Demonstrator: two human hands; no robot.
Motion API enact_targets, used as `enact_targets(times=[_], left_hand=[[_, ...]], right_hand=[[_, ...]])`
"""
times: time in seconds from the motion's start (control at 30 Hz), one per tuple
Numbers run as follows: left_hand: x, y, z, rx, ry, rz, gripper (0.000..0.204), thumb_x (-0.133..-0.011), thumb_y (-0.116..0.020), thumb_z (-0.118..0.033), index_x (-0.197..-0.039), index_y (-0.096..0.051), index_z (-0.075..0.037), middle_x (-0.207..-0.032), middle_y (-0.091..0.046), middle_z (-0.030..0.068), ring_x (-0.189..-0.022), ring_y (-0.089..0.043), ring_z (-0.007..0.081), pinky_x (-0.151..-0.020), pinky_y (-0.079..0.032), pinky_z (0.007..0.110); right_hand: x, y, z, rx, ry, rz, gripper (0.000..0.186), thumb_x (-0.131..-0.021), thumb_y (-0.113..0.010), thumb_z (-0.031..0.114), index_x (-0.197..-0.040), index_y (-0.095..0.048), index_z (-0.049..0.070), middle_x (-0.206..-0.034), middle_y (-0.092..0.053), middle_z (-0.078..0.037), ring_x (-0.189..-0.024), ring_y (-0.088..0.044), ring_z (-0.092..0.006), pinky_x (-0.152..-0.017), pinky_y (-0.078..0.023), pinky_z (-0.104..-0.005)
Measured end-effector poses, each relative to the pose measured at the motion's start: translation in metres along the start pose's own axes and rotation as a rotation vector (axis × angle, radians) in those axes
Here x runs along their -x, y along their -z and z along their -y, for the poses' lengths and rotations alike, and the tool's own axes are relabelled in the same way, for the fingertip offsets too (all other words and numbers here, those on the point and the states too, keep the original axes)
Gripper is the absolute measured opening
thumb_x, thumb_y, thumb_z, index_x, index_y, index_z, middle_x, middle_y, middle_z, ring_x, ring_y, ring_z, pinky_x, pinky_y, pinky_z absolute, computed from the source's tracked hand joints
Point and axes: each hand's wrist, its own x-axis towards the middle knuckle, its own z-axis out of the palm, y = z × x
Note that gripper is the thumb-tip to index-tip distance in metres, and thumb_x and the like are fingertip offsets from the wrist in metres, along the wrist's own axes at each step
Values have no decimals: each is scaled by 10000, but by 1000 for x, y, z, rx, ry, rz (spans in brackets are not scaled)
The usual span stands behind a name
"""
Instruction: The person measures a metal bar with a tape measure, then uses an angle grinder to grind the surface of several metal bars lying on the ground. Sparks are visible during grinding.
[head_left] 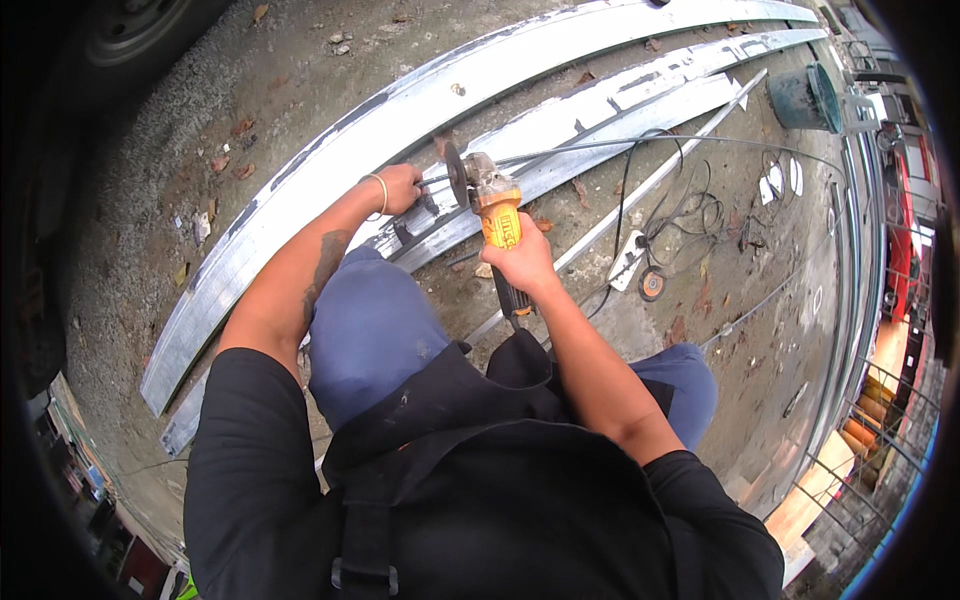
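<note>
My right hand (524, 262) is wrapped round the body of a yellow and black angle grinder (499, 222). The grinder's thin disc (457, 174) stands edge-on, close to my left hand (402, 189). Those left fingers are closed on the near end of a thin metal rod (620, 138), which stretches away to the right past the disc. Whether the disc touches the rod, I cannot tell. Beneath both hands lie long metal beams (590, 105) with dark patches; a wide pale one (330, 150) curves along their far side.
Right of the grinder, a white power strip (627, 260), a loose round disc (652, 283) and tangled black cable (700, 215) lie on the dirt ground. A green bucket (805, 98) stands at the upper right. Long metal bars (855, 300) run along the right; a wheel (130, 30) shows upper left.
</note>
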Motion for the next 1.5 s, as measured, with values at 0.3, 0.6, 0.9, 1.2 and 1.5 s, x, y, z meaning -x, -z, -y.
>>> enact_targets(times=[0.3, 0.6, 0.9, 1.2, 1.5], left_hand=[[-4, 13, -6, 111, 5, -51, 305, -987, -606, -231, -1144, -728, 0, -1121, -725, 282, -1108, -685, 441, -999, -528, 506], [-123, 31, -158, -192, -146, -54, 371, -974, -689, -269, -1221, -709, 7, -1251, -705, 279, -1221, -663, 428, -1058, -526, 489], [-158, -31, -139, -280, -265, -137, 228, -1029, -557, -145, -1219, -591, -24, -1180, -686, 262, -1124, -682, 454, -965, -557, 526], [-150, -14, -218, -482, -22, 37, 408, -1021, -685, -351, -1189, -655, 20, -1161, -723, 284, -1066, -733, 412, -890, -601, 523], [-249, -94, -175, 1799, 658, -124, 964, -1005, -535, -723, -1581, -395, 38, -1582, -498, 227, -1313, -637, 397, -1084, -536, 505]], right_hand=[[12, 6, -10, 20, -37, 9, 630, -718, -839, 247, -1271, -625, 35, -1094, -739, -159, -969, -726, -296, -869, -571, -405], [11, 78, -76, -145, -238, -418, 518, -728, -833, 190, -1172, -635, 12, -994, -711, -102, -879, -693, -217, -787, -563, -379], [17, 173, -100, -508, -94, -755, 404, -798, -789, 24, -1153, -596, 13, -884, -683, -73, -622, -679, -199, -561, -564, -350], [52, 402, -30, -443, 102, -1175, 358, -826, -813, 89, -1099, -593, 20, -855, -684, -77, -633, -693, -205, -560, -574, -354], [137, 468, -45, -346, 216, -1352, 431, -786, -819, 69, -1148, -591, 20, -891, -687, -72, -667, -684, -179, -599, -579, -339]])
